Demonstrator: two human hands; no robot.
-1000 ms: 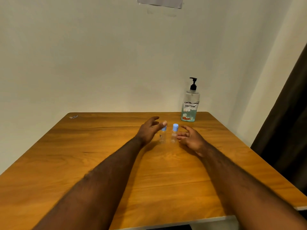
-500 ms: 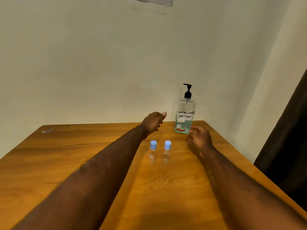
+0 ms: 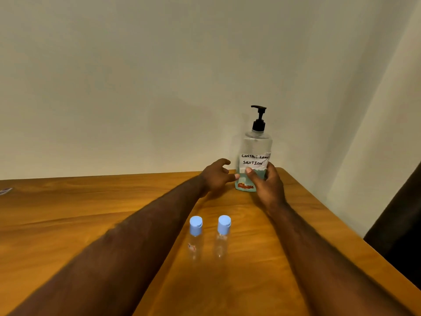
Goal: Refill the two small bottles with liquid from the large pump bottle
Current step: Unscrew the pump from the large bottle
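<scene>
Fingers [image 3: 271, 167] of my right hand [image 3: 266, 185] curl round the lower part of the large pump bottle [image 3: 256, 144], thumb across its front just under the handwritten label [image 3: 255, 159]. My left hand [image 3: 216, 175] sits just beside it, loosely curled, holding nothing. The bottle stands upright at the wooden table's [image 3: 68, 213] far right corner, near the pale wall [image 3: 136, 76]. Between my forearms, the left small bottle [image 3: 195, 236] and right small bottle [image 3: 222, 233] stand capped, apart. A dark curtain [image 3: 401, 224] hangs on the right.

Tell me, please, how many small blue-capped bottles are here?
2. The left small bottle stands upright on the table, nearer than the pump bottle; the right small bottle stands beside it, apart. None seems hidden.
</scene>
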